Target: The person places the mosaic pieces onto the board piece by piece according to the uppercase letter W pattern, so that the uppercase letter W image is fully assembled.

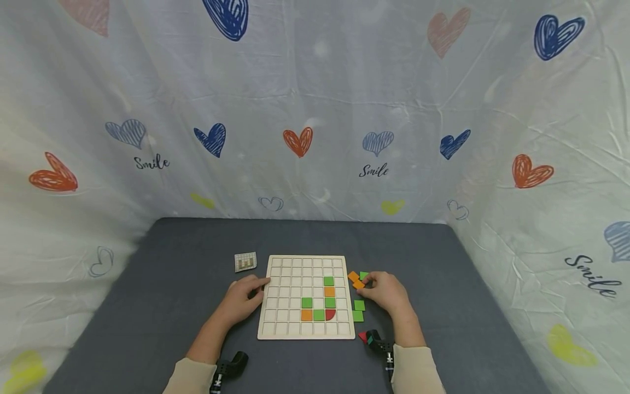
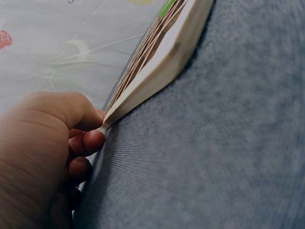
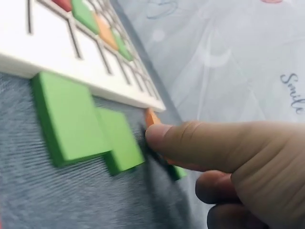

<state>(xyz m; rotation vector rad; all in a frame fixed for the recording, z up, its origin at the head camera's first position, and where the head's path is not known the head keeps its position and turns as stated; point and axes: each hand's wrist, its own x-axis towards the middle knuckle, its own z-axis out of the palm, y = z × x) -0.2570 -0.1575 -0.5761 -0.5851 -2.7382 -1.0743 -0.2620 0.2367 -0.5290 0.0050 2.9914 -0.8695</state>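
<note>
A pale wooden grid board (image 1: 287, 333) lies on the dark table. Green, orange and red tiles sit in its cells, among them a red rounded tile (image 1: 330, 315). My left hand (image 1: 242, 300) is at the board's left edge, thumb and finger pinching the rim (image 2: 138, 95) in the left wrist view. Beyond the board's right side, my right hand (image 1: 386, 293) pinches an orange square tile (image 1: 357, 285) between thumb and fingers, its fingertips partly hidden. Another orange tile (image 1: 353, 276) and a green tile (image 1: 363, 275) lie right beside it.
Two green square tiles (image 3: 71, 114) lie by the board's right edge, nearer me. A red piece (image 1: 362, 336) is partly behind the right wrist camera (image 1: 378, 343). A small printed pattern card (image 1: 245, 261) lies left of the board. A heart-print curtain (image 1: 325, 180) surrounds the table.
</note>
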